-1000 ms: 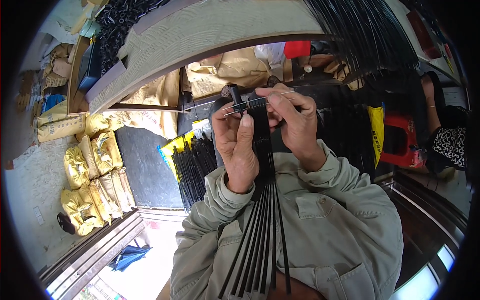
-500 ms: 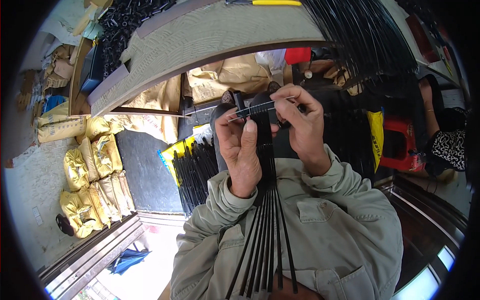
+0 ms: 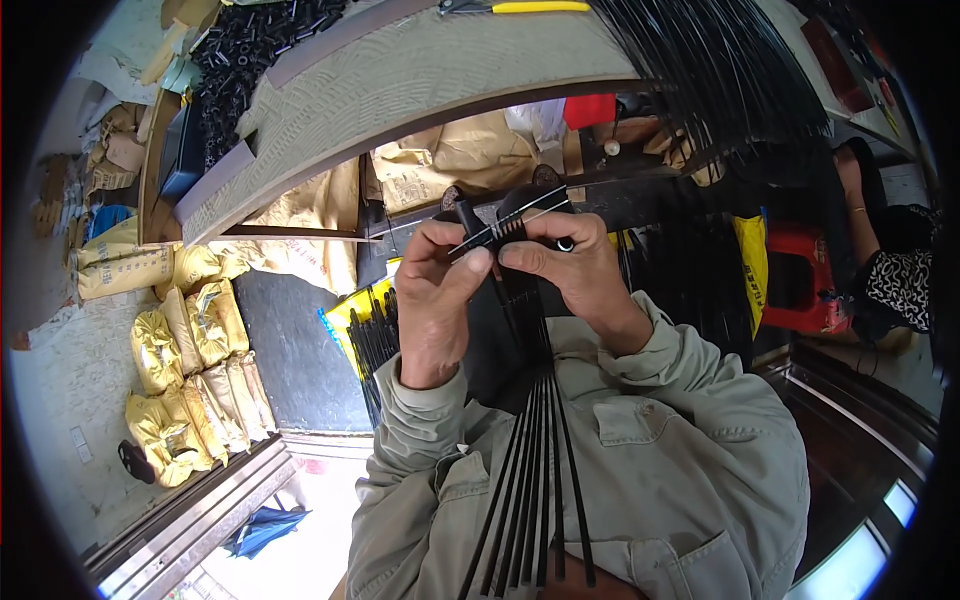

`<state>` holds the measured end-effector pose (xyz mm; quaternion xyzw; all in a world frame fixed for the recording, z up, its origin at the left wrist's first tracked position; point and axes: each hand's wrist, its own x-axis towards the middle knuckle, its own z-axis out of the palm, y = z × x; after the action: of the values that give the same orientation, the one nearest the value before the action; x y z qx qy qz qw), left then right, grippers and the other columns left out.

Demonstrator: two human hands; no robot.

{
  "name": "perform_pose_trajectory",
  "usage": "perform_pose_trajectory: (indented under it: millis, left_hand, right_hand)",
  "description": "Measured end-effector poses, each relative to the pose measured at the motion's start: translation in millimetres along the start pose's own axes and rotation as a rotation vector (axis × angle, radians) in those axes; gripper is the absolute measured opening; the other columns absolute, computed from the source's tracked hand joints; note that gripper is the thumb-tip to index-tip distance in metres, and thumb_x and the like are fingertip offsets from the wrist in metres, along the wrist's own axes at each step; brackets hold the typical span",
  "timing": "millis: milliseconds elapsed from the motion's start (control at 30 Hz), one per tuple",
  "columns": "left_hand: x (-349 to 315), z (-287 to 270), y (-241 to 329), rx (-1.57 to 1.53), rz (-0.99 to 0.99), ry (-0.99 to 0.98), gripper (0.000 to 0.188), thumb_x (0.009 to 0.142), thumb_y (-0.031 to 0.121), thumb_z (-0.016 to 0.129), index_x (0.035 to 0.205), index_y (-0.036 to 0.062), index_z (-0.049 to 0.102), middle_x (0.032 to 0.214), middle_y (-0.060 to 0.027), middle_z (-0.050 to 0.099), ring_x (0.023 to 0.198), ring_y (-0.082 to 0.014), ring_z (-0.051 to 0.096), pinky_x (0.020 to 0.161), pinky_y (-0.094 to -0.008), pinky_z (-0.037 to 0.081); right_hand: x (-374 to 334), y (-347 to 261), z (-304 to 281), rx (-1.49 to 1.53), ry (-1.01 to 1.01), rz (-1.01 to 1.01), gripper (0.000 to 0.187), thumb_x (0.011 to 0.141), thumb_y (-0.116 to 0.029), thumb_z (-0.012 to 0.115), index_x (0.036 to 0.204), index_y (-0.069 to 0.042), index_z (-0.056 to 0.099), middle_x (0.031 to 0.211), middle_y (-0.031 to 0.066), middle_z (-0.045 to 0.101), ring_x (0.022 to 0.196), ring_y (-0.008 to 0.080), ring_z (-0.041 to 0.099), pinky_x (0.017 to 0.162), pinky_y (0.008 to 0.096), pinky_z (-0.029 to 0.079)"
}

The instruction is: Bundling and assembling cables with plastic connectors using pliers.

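Observation:
A bundle of thin black rods (image 3: 535, 420), like umbrella ribs, runs from my hands down over my shirt, its lower ends fanned out. Near the upper ends, a thin silvery wire (image 3: 552, 204) slants up to the right across them. My left hand (image 3: 435, 300) is closed, thumb and fingers pinching the left part of this row of rod ends. Beside its fingertips stands a short black tube (image 3: 467, 216). My right hand (image 3: 583, 272) pinches the same row from the right, with a small black cylinder (image 3: 566, 244) tucked at its fingers. The hands partly hide the rod ends.
Ahead is a grey-topped table (image 3: 400, 105) with black tubular pieces (image 3: 260, 60), yellow-handled pliers (image 3: 540, 7) and long black rods (image 3: 720, 70). More rods (image 3: 372, 335) stand left of my lap. Sacks (image 3: 205, 330) line the left; a red stool (image 3: 800, 285) and another person's arm (image 3: 855, 185) are right.
My right hand has moved left and down, from the wire's end to the rod ends. The left hand has shifted slightly left, and the wire now slants more steeply.

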<state>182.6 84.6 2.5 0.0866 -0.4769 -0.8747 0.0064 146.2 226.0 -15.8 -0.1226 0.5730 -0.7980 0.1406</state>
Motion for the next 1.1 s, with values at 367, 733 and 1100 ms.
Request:
perform_pose_trajectory:
  millis: [367,733,1100]
  left_hand:
    - [-3,-9,-6,0.064,0.102,0.055,0.024,0.081,0.006,0.061,0.102,-0.0013,0.054,0.09,-0.0067,0.061,0.081,-0.0113,0.057,0.075,-0.0222,0.044]
    - [-7,-12,-17,0.012,0.144,0.043,0.026,0.088,0.013,0.052,0.109,-0.0029,0.051,0.096,-0.0091,0.06,0.086,-0.0136,0.057,0.078,-0.0244,0.044]
    - [-13,-2,-30,0.065,0.334,0.134,0.028,0.087,0.017,0.054,0.106,-0.0034,0.05,0.092,-0.0077,0.059,0.084,-0.0122,0.055,0.077,-0.0246,0.043]
  right_hand:
    - [-4,2,14,-0.153,0.06,-0.091,0.013,0.078,-0.009,0.064,0.083,0.003,0.061,0.073,0.0015,0.059,0.066,0.0038,0.05,0.059,0.0192,0.041]
    - [-3,4,11,-0.08,-0.004,-0.013,0.018,0.078,-0.013,0.065,0.088,0.002,0.06,0.077,0.0017,0.059,0.07,0.0036,0.049,0.061,0.019,0.041]
    - [2,11,10,0.24,-0.109,0.148,0.017,0.074,-0.012,0.069,0.084,-0.001,0.061,0.07,-0.0015,0.057,0.067,0.0034,0.049,0.058,0.0188,0.039]
